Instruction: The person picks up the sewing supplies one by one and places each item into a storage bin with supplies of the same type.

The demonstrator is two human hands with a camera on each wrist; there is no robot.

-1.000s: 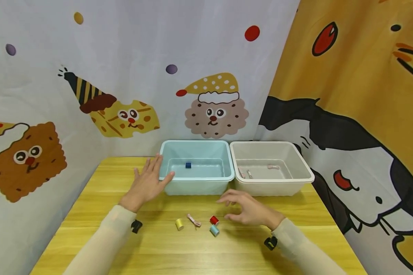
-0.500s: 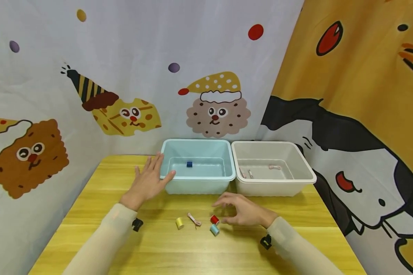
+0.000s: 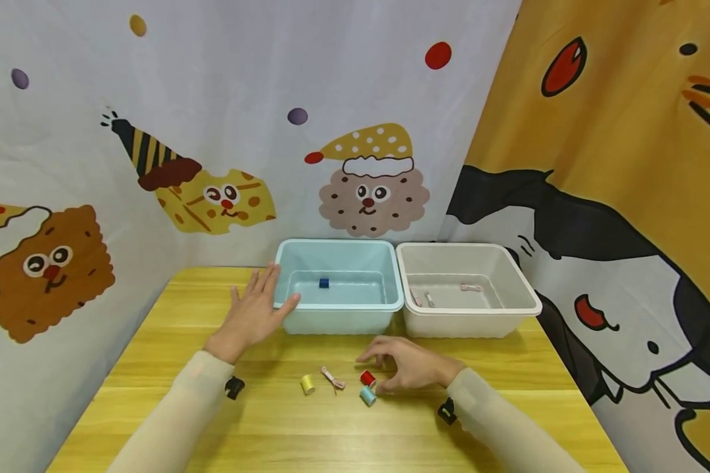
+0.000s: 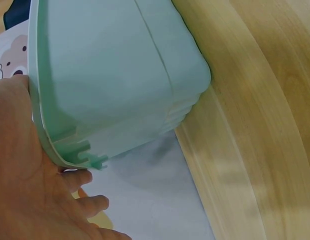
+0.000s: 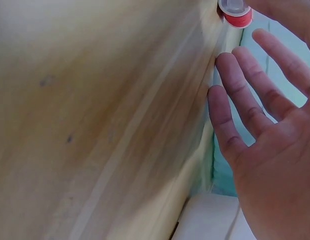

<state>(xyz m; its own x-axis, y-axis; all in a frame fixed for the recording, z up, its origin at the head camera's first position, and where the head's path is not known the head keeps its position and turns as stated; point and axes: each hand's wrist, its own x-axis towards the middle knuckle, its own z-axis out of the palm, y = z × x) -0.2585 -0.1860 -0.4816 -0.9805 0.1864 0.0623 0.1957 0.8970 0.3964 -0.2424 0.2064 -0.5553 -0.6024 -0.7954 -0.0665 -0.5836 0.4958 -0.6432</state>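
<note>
My left hand [image 3: 251, 322] rests with spread, straight fingers on the left front rim of the light blue bin [image 3: 337, 322]; the left wrist view shows its palm against that rim [image 4: 37, 100]. My right hand [image 3: 417, 364] hovers over the table, fingers loosely bent and thumb low, just right of a red thread spool [image 3: 367, 378]. In the right wrist view the red spool [image 5: 238, 19] lies near the thumb, and no grip on it shows. A light blue spool [image 3: 368, 395] is in front of it. To the left lie a tied pink cord [image 3: 332, 379] and a yellow spool [image 3: 307, 384].
A small dark blue object [image 3: 323, 283] sits inside the blue bin. Beside that bin, on its right, stands an off-white bin [image 3: 467, 325] with a few small pinkish bundles [image 3: 470, 288] in it. A printed curtain [image 3: 242, 98] hangs behind the wooden table [image 3: 272, 433].
My right hand has moved left and slightly toward me, coming close to the red spool. The left hand stays at the blue bin's rim.
</note>
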